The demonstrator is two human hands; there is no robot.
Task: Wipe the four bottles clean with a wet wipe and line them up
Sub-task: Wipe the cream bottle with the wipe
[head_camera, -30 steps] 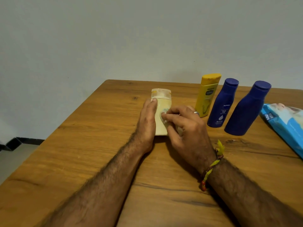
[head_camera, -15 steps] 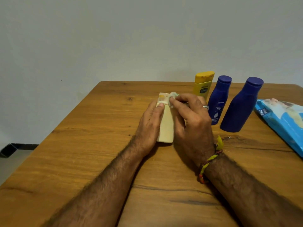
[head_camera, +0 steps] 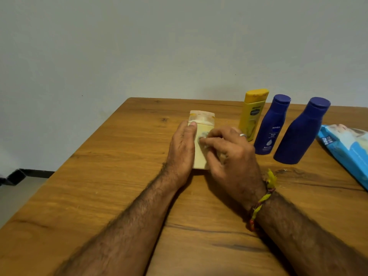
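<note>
A cream bottle (head_camera: 200, 156) stands upright on the wooden tabletop (head_camera: 119, 176), a little in from its far edge and roughly midway along it. The left hand (head_camera: 182, 152) holds the bottle from its left side, palm against the body and a fingertip up at the base of the pale cap. The right hand (head_camera: 229, 154) curls its fingers round a crumpled wet wipe (head_camera: 204, 136) and presses it against the front of the bottle, about halfway up; only a small grey-white wad of the wipe shows between the fingers. A silver ring sits on one finger of that hand, and a yellow and red thread band (head_camera: 262, 198) is tied at the wrist. Toward the far right corner stand three more bottles side by side, close but apart: a yellow bottle (head_camera: 252, 114) nearest the far edge, a small blue bottle (head_camera: 271, 126) beside it, and a larger blue bottle (head_camera: 300, 132) to the right. A blue wipes pack (head_camera: 346, 148) lies flat at the right edge.
</note>
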